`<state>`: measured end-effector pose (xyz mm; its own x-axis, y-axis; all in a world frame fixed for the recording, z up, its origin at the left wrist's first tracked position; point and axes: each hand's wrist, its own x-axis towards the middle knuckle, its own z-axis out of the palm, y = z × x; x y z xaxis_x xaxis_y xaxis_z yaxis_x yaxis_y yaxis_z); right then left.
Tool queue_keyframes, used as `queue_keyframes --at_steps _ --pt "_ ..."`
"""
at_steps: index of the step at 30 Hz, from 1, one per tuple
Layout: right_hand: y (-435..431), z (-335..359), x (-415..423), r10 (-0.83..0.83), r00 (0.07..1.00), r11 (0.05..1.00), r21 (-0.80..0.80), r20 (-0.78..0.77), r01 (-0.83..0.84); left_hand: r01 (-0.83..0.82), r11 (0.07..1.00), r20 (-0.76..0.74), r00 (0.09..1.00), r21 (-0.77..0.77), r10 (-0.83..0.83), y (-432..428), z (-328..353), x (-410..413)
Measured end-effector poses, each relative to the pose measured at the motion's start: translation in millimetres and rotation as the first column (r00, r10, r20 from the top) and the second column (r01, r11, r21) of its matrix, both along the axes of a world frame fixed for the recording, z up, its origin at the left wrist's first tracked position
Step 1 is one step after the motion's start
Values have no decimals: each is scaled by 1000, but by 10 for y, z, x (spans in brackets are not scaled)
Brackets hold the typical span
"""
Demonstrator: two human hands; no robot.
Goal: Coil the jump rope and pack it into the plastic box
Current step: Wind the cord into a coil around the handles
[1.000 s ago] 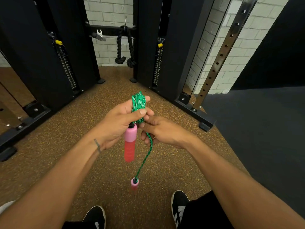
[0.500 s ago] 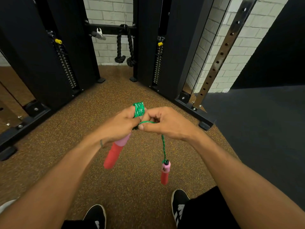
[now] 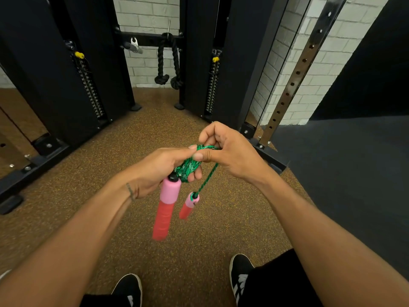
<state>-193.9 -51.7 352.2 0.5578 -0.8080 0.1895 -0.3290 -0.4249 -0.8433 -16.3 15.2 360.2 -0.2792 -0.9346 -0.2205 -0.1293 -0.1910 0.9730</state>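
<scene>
Between black machine uprights, left hand and right hand both grip coiled jump rope.

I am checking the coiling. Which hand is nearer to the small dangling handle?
Right. The right hand holds the free rope strand directly above the small dangling handle. The left hand is to its left, holding the green coil above the large handle.
</scene>
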Motion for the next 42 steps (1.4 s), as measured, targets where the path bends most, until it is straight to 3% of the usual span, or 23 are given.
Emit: queue_keyframes --at_steps 5,15,21,24,28,31,37,42 --pt "-23 9 -28 39 998 989 140 39 -44 55 997 -148 988 51 -47 -9 -22 74" --pt "-31 -91 23 70 972 896 414 224 -160 17 999 -165 986 -41 -24 1 -13 9" --pt "-26 -78 12 90 943 848 472 320 -241 41 999 -152 987 -33 -45 9 19 30" --pt "-7 -88 48 47 932 835 498 358 -234 16 1000 -265 964 -5 -17 9 4 35" --pt "16 -194 142 -73 907 777 593 416 -210 -68 995 -494 864 70 94 5 -10 -9" --pt "23 -320 193 -111 922 773 615 371 -154 -116 989 -592 792 97 151 -9 4 -3" --pt "78 -391 250 -74 978 796 602 197 -61 -277 956 -641 718 96 273 -75 6 24" --pt "185 -409 282 26 999 854 519 35 -41 -536 835 -627 609 128 486 -157 -9 76"
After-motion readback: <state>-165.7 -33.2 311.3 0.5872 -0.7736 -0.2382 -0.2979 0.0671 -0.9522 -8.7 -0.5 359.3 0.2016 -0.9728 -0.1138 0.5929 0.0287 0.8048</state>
